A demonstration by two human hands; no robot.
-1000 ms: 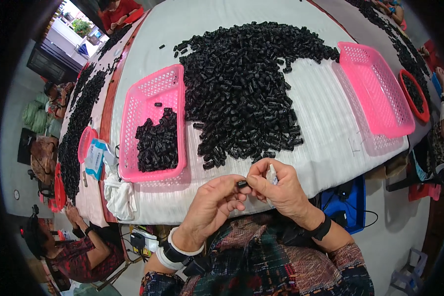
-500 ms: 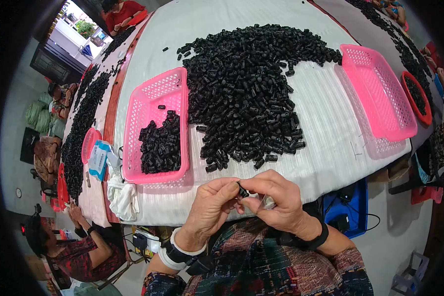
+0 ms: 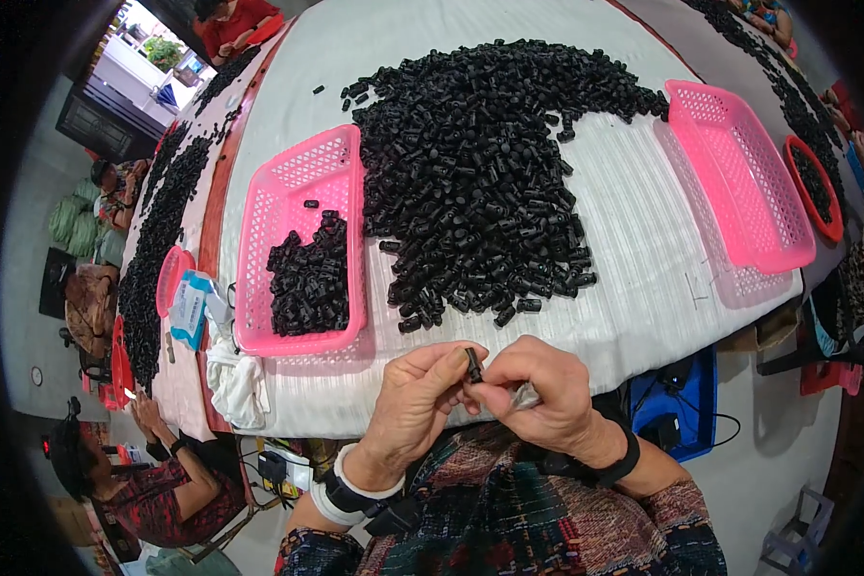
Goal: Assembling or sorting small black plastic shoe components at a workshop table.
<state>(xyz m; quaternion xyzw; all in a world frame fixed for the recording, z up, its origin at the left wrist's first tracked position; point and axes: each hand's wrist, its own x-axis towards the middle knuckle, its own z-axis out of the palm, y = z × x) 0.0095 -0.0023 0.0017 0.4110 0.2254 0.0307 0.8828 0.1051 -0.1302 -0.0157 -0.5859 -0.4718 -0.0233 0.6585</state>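
Above my lap, near the table's front edge, my left hand [image 3: 418,398] is closed in a pinch on a small black cylindrical plastic part [image 3: 473,365]. Close against it, my right hand [image 3: 552,389] is also closed, its thumb and forefinger at the part's lower end. From the curled right fingers peeks a pale, shiny thing [image 3: 525,395], mostly hidden, whose kind I cannot make out. Beyond my hands spreads a large heap of similar black parts [image 3: 470,182]. To its left, a pink plastic basket [image 3: 259,288] holds a smaller pile of black parts [image 3: 309,278].
Another pink basket [image 3: 739,182] lies at the table's right, near a red bowl [image 3: 811,187] of black parts. A white cloth [image 3: 235,384] and a blue-and-white packet [image 3: 192,307] lie left. Below the right edge is a blue crate [image 3: 677,413]. Several people work around.
The black part has turned more upright between my fingers and shows more of its length. My right hand has tilted slightly. The heap and baskets look the same.
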